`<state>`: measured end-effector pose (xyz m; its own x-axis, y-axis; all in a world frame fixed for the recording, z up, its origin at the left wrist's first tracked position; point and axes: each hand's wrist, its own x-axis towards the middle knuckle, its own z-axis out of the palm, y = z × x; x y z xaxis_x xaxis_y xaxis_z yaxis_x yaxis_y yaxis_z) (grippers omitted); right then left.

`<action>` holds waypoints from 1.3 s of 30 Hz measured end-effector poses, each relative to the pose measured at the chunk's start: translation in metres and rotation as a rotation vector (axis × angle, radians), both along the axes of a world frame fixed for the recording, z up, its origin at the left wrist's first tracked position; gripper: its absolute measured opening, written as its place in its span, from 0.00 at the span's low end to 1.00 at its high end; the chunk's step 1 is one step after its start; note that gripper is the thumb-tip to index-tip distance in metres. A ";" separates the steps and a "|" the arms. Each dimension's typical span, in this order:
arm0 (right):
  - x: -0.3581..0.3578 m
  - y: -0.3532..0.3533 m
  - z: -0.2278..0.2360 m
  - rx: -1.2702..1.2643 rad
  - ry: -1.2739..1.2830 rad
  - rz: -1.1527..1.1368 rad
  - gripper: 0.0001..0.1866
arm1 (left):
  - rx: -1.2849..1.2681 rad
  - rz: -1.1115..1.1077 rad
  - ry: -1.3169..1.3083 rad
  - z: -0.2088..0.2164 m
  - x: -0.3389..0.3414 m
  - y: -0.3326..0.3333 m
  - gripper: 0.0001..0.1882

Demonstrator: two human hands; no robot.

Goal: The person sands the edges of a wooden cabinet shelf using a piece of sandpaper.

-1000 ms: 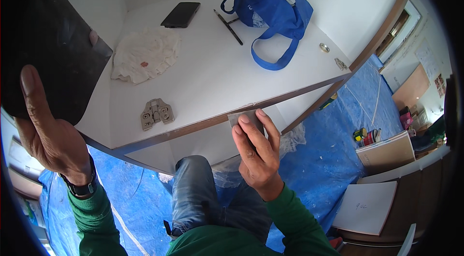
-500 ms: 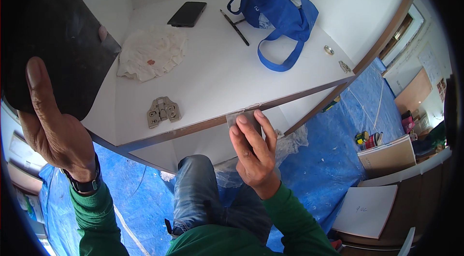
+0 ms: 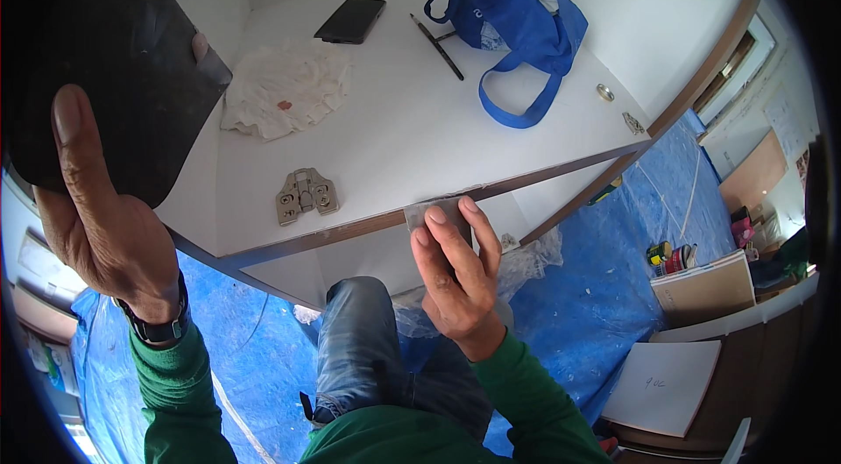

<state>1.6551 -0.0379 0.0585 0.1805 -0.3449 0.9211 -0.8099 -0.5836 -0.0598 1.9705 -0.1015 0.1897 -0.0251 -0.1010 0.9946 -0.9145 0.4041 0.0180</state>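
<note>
My left hand [image 3: 114,227] is closed on a dark, flat sheet [image 3: 105,70] with a rounded lower corner. The thumb lies over its face and the other fingers go behind it; its exact kind is unclear. My right hand [image 3: 457,276] pinches a thin grey flat piece [image 3: 419,213], which looks like a small scraper blade or sanding pad. That piece rests against the brown front edge [image 3: 350,230] of a white shelf [image 3: 394,148]. Left of it, a metal cabinet hinge [image 3: 307,196] lies on the shelf.
On the shelf are a crumpled whitish cloth [image 3: 289,87] with a reddish spot, a black phone [image 3: 351,21], a pen [image 3: 435,45] and a blue fabric bag [image 3: 517,17]. Blue sheeting [image 3: 578,280] covers the floor. Boards [image 3: 705,289] and cans [image 3: 670,258] stand at right.
The view has shifted slightly, so the shelf things appear a little farther right. My right hand and the grey piece have slid slightly left along the edge. Both grips are unchanged.
</note>
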 end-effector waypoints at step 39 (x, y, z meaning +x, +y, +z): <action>0.036 0.000 -0.010 -0.052 0.046 0.058 0.14 | -0.014 -0.270 0.153 0.002 -0.014 -0.004 0.24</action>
<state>1.6912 -0.0381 0.0489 0.2411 -0.2842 0.9280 -0.7760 -0.6307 0.0085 1.9570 -0.1052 0.1914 0.1013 -0.0970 0.9901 -0.7612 0.6333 0.1399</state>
